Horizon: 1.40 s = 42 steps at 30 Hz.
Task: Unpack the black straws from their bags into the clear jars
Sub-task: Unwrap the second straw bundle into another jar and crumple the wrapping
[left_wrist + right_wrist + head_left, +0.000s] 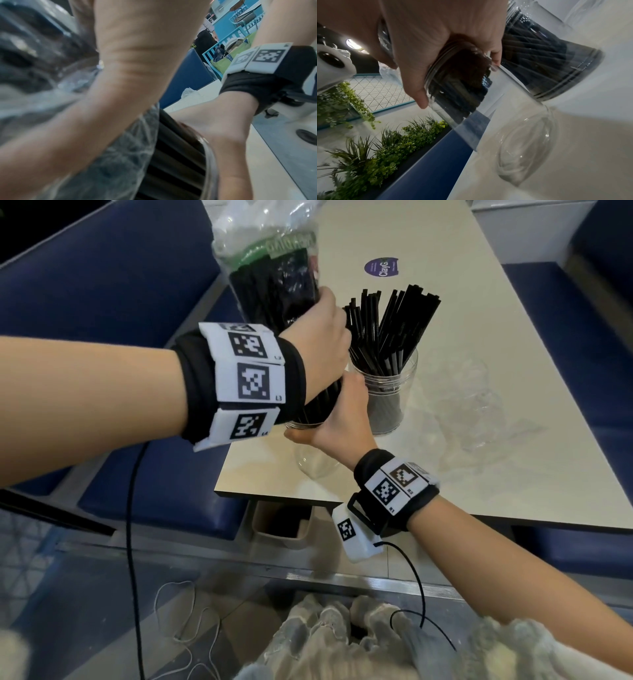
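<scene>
My left hand [318, 337] grips a clear bag of black straws [274, 278] around its middle and holds it tilted, open end down. The straws' lower ends [462, 88] enter the mouth of a clear jar [315, 463], which leans toward the bag. My right hand [342, 419] grips this jar around its rim, seen close up as the right hand [436, 33] on the jar [513, 128]. The lower jar is empty. In the left wrist view the bag [120, 155] meets the jar rim [211, 162]. A second jar [387, 392], full of black straws, stands just behind.
The jars sit near the front left corner of a beige table [479, 491]. Crumpled empty clear bags [479, 412] lie to the right of the full jar. A purple sticker [382, 266] marks the far tabletop. Blue benches [137, 302] flank the table.
</scene>
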{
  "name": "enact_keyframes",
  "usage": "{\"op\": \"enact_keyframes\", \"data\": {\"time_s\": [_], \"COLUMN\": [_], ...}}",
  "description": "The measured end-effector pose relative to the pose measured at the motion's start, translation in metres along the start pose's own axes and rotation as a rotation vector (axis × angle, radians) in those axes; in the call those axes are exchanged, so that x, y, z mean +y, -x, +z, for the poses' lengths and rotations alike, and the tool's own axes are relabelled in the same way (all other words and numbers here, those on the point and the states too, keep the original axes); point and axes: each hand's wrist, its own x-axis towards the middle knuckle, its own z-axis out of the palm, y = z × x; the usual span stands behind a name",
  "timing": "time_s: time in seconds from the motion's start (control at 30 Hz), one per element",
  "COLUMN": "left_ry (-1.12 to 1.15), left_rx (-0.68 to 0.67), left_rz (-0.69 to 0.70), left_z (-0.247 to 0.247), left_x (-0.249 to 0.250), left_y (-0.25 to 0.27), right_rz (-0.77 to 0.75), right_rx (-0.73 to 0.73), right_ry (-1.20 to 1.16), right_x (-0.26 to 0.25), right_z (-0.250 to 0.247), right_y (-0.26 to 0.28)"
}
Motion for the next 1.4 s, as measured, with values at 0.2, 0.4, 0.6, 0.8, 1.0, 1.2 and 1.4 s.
{"op": "enact_keyframes", "data": {"time_s": [0.2, 0.4, 0.6, 0.8, 1.0, 1.2, 1.4], "left_ry": [0.038, 0.007, 0.131, 0.192, 0.195, 0.237, 0.254], "left_rx": [0.063, 0.093, 0.208, 0.274, 0.295, 0.332, 0.398], "left_rz": [-0.019, -0.036, -0.086, -0.076, -0.057, -0.056, -0.082], "left_z": [0.005, 0.013, 0.021, 0.022, 0.029, 0.034, 0.042], "left_x": [-0.014, -0.015, -0.014, -0.010, -0.017, -0.018, -0.026], "left_y": [0.013, 0.016, 0.016, 0.022, 0.024, 0.026, 0.030], "right_rz": [-0.001, -0.085, -0.126, -0.142, -0.175, -0.183, -0.200], "right_rx": [-0.005, -0.016, -0.032, -0.017, -0.026, -0.026, -0.009], "right_ry": [-0.093, -0.091, -0.086, -0.079, -0.046, -0.012, 0.033], "right_x": [0.001, 0.002, 0.002, 0.006, 0.009, 0.011, 0.011], "right_z": [-0.006, -0.013, -0.014, -0.013, -0.015, -0.014, -0.013], "right_y": [-0.001, -0.001, -0.003, -0.003, -0.005, -0.006, -0.004]}}
